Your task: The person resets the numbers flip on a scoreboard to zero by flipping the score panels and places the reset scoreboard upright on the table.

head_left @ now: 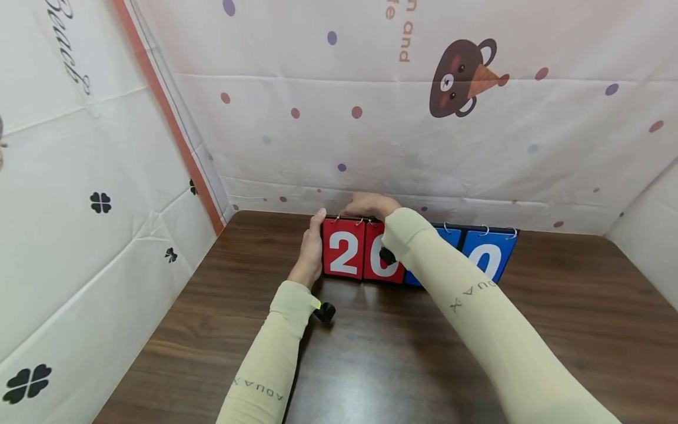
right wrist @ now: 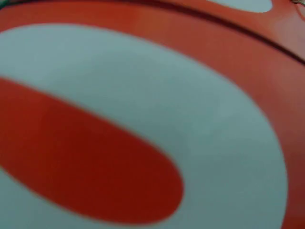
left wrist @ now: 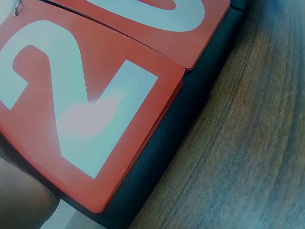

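Note:
A flip scoreboard (head_left: 382,274) with red and blue number cards on rings stands on the table, its face toward me. The left red card (head_left: 343,247) reads 2, and the red card beside it (left wrist: 209,33) shows a 0. My left hand (head_left: 312,244) grips the scoreboard's left edge, thumb up by the top corner. Over the top edge, above the red cards, my right hand (head_left: 371,204) holds on with bent fingers, the fingertips hidden behind the board. A large white 0 (right wrist: 228,119) fills the right wrist view. My right forearm covers part of the blue cards (head_left: 484,253).
The dark wooden table (head_left: 212,318) runs up to a printed cloth backdrop (head_left: 296,147) close behind the scoreboard. Another cloth wall (head_left: 106,253) borders the left side. A small black wrist camera (head_left: 325,312) sticks out beside my left wrist.

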Demonstrator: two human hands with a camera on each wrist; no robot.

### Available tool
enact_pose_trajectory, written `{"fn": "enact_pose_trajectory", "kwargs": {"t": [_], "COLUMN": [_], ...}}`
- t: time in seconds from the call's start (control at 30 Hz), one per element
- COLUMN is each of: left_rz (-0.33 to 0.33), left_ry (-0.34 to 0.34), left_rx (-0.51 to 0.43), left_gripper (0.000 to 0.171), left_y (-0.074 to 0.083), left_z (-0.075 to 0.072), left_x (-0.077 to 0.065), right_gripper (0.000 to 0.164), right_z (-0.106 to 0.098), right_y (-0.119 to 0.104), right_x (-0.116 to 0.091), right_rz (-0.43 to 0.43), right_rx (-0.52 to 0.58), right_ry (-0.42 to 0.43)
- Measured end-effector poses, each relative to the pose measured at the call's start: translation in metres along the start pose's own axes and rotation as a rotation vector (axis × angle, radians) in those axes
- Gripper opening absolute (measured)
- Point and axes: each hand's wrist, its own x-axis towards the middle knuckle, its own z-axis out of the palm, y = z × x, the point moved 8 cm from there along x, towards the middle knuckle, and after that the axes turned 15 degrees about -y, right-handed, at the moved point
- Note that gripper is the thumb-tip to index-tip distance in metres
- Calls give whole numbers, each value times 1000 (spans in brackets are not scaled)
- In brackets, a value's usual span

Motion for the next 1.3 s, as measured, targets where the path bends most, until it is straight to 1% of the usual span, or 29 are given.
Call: {"fn": "enact_pose_trajectory", "kwargs": {"t": [0.1, 0.2, 0.3, 0.4, 0.6, 0.7, 0.8, 0.9, 1.03, 1.07, 1.1, 1.23, 1.3], "left_rz": [23, 32, 33, 32, 32, 33, 33, 24, 25, 26, 32, 37, 35], "left_ry": [9, 17, 15, 4, -3, -7, -14, -23, -24, -21, -19, -13, -19], "left_rx": [2, 7, 10, 9, -6, -12, -16, -9, -3, -2, -7, -5, -5], "left_gripper": [66, 64, 64, 65, 63, 62, 61, 57, 56, 57, 59, 63, 63], "left_y": [2, 3, 3, 3, 4, 4, 3, 7, 6, 5, 1, -1, -1], "left_z": [-1, -2, -1, 0, 0, 0, 0, 3, 3, 3, 0, -1, 0], "left_x": [1, 1, 1, 2, 3, 3, 3, -1, -1, -1, 2, 2, 2], "right_gripper": [53, 60, 58, 56, 57, 59, 58, 57, 57, 57, 57, 58, 58], "right_z": [4, 8, 11, 12, 7, 6, 7, 8, 10, 11, 11, 14, 14], "right_y": [1, 0, 1, 4, 11, 16, 19, 21, 19, 19, 18, 17, 17], "right_x": [1, 2, 2, 2, -3, -7, -9, -8, -5, -4, -3, 1, 2], "right_rz": [15, 22, 31, 47, 145, 203, 236, 241, 210, 204, 194, 156, 150], "right_rx": [10, -16, -3, 29, 31, 88, 146, 144, 101, 93, 80, 35, 45], "right_ry": [-79, -163, -235, -268, -243, -224, -207, -207, -239, -244, -252, -279, -280]}}
